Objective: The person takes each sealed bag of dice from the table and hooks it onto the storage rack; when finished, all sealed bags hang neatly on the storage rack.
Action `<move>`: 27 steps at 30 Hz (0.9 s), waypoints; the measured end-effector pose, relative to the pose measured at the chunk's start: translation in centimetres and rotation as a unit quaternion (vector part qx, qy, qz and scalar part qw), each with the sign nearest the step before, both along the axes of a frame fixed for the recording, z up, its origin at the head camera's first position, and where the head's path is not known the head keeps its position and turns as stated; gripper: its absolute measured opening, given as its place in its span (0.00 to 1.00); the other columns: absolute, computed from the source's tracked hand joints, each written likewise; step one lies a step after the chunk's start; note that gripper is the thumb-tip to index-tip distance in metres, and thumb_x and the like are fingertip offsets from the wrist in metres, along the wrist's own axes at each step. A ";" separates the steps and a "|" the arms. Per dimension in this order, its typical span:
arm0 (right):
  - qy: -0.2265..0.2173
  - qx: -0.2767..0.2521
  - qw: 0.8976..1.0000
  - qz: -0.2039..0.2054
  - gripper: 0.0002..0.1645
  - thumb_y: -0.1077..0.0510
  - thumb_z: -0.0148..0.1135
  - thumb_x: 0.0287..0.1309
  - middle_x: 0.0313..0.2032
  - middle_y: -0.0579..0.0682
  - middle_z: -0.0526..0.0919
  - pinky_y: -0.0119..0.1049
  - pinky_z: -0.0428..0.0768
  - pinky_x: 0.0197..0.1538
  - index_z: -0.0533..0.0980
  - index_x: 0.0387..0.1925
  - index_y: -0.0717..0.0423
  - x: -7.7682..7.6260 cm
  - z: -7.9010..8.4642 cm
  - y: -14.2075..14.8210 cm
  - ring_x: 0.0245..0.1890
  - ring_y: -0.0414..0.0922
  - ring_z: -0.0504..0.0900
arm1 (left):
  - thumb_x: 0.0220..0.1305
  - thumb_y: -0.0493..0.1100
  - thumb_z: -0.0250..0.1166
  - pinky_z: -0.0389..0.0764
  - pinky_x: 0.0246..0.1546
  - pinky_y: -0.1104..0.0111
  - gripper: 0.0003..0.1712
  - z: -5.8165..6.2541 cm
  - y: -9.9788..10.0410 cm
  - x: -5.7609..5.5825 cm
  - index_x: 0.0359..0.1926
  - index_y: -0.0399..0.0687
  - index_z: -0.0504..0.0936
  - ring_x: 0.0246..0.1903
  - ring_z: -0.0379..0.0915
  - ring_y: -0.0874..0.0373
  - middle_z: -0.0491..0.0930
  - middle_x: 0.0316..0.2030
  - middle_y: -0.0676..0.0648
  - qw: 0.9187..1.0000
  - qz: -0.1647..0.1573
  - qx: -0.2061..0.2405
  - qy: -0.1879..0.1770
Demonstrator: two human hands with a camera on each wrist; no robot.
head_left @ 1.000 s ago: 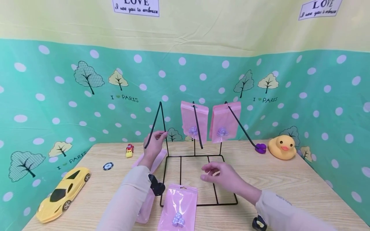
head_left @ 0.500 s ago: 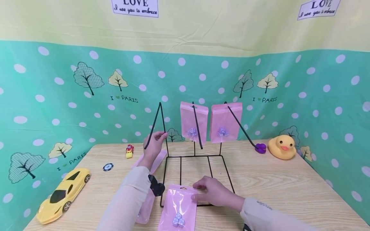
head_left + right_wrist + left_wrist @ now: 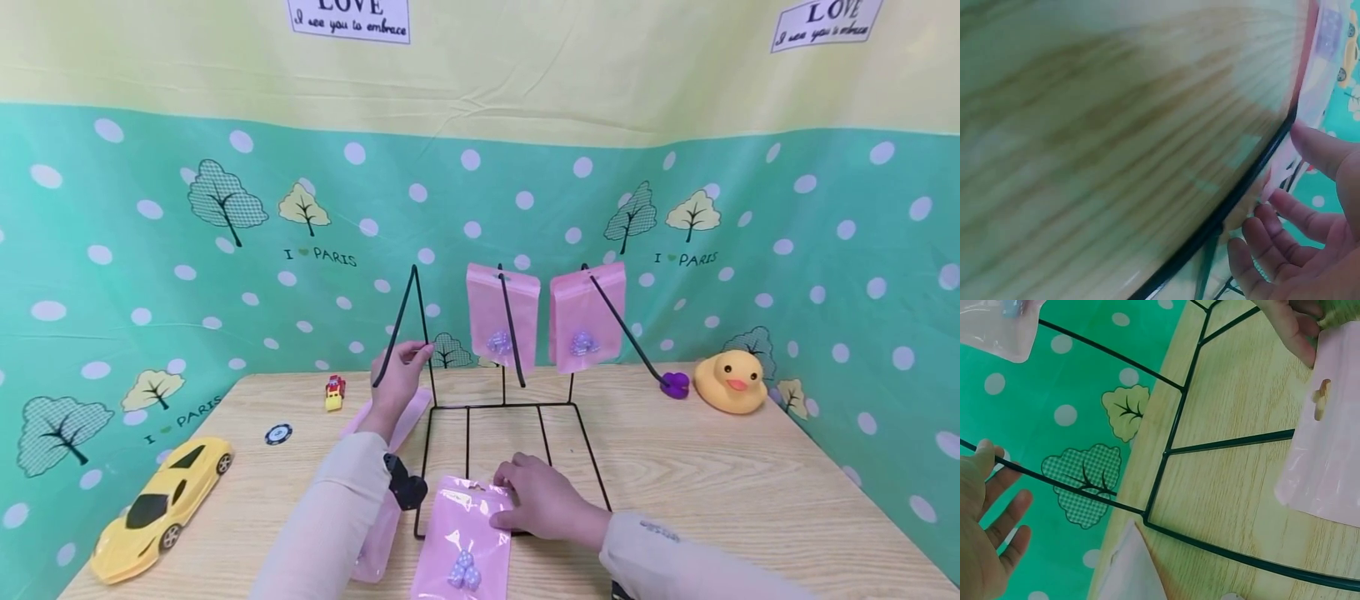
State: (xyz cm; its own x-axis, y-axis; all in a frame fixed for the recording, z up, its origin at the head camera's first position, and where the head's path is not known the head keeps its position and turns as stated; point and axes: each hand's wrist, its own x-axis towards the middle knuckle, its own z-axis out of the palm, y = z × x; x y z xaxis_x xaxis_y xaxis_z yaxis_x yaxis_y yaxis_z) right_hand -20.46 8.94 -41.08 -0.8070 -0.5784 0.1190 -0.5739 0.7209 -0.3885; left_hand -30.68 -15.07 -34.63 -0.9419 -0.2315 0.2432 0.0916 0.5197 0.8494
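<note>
A black wire display rack point(image 3: 588, 437) with three hooks stands on the table. My left hand point(image 3: 397, 383) holds its left upright, the thumb and a finger pinching the rod in the left wrist view. A pink zip pouch point(image 3: 442, 542) with lavender spotted pieces inside lies at the front of the rack, overlapping its base. With my right hand point(image 3: 551, 504) I pinch this pouch's upper right edge; in the right wrist view the thumb is at the edge. More pink pouches hang from the middle hook point(image 3: 487, 304) and right hook point(image 3: 581, 321). The left hook point(image 3: 393, 333) carries none.
Another pink pouch point(image 3: 375, 533) lies left of the rack, partly under my left arm. A yellow toy car point(image 3: 161, 508), a poker chip point(image 3: 278, 434) and a small red-yellow toy point(image 3: 334, 392) sit on the left. At right are a rubber duck point(image 3: 729, 383) and a purple object point(image 3: 674, 385).
My right hand has come down and left from above the rack base to the front pouch and taken its edge, the pouch shifting slightly. The left hand has stayed on the upright.
</note>
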 end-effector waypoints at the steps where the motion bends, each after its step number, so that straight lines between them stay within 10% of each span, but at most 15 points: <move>1: -0.002 0.003 1.000 -0.003 0.27 0.45 0.79 0.49 0.31 0.40 0.72 0.36 0.76 0.37 0.81 0.45 0.56 0.0 0.0 -0.2 0.31 0.37 0.70 | 0.73 0.52 0.64 0.75 0.54 0.52 0.18 0.0 0.0 0.0 0.55 0.46 0.86 0.55 0.77 0.44 0.85 0.51 0.41 1.000 0.001 0.001 0.001; 12: -0.051 -0.038 0.998 -0.025 0.25 0.54 0.84 0.42 0.25 0.42 0.71 0.35 0.70 0.32 0.71 0.29 0.53 -0.3 0.5 -0.8 0.26 0.39 0.67 | 0.73 0.52 0.63 0.75 0.53 0.52 0.18 -0.2 0.0 -0.1 0.55 0.47 0.86 0.54 0.77 0.44 0.86 0.50 0.41 1.000 0.005 0.001 0.002; 27: -0.135 -0.109 0.983 0.050 0.12 0.63 0.69 0.60 0.20 0.37 0.70 0.29 0.68 0.26 0.75 0.26 0.49 -1.0 0.3 1.0 0.21 0.32 0.67 | 0.74 0.52 0.63 0.75 0.54 0.52 0.19 -0.1 -0.1 0.0 0.55 0.46 0.86 0.55 0.77 0.45 0.85 0.51 0.41 1.000 -0.006 0.006 -0.003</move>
